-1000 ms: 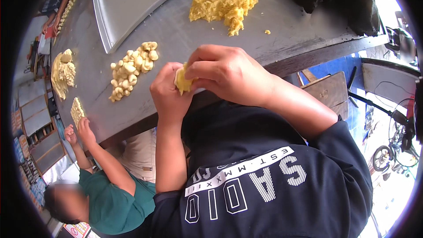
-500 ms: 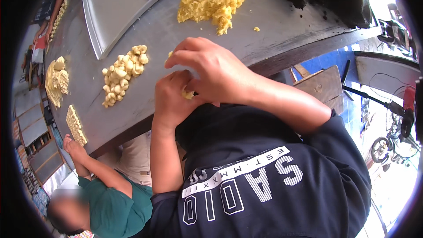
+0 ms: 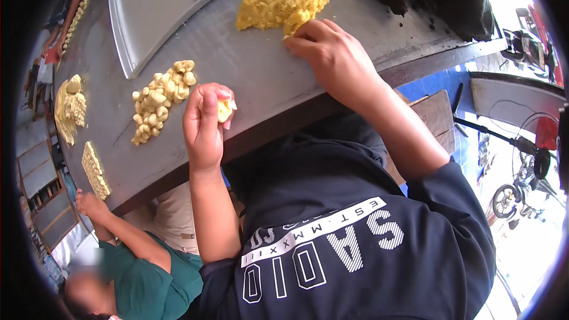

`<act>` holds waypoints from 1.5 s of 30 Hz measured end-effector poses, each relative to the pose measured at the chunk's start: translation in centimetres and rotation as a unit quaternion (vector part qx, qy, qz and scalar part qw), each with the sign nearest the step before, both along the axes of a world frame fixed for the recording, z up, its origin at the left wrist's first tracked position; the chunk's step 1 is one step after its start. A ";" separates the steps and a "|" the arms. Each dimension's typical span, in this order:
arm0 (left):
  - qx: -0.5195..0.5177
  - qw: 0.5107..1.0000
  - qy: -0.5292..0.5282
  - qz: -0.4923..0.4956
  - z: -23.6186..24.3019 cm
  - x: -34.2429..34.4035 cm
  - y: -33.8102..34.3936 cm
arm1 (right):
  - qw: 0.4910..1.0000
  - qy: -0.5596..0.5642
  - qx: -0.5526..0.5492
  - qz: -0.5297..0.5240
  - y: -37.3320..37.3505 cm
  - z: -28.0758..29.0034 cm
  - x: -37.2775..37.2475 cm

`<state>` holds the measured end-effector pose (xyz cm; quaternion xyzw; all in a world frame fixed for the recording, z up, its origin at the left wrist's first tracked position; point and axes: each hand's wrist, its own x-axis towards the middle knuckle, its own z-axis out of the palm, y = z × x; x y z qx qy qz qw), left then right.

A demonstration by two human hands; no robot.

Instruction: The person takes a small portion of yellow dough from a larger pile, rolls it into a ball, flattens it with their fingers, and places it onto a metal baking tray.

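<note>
My left hand (image 3: 205,127) is curled around a small pale-yellow piece of dough (image 3: 224,111), held just off the table's near edge. To its left lies a pile of small cream dough balls (image 3: 159,99). My right hand (image 3: 336,59) reaches over the table, its fingers pinching the near edge of a crumbly yellow mass (image 3: 278,1). Its fingertips partly hide where they meet the mass.
A metal tray (image 3: 139,21) rests at the far left of the grey table (image 3: 249,71). Black lumps (image 3: 432,0) sit at the far right. More dough (image 3: 71,109) and rows of pieces (image 3: 95,170) lie before a co-worker in green (image 3: 157,266). Another person's arms (image 3: 72,15) show at the far left.
My hands have parted. My right hand has moved away and rightward to the yellow mass, while my left has shifted slightly left and turned, showing the dough in it.
</note>
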<state>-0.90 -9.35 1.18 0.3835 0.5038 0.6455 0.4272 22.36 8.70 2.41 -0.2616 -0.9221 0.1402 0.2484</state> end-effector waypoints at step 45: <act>-0.037 0.996 -0.019 -0.078 0.1 0.6 0.9 | 0.992 -0.078 0.082 0.054 3.8 2.2 -0.9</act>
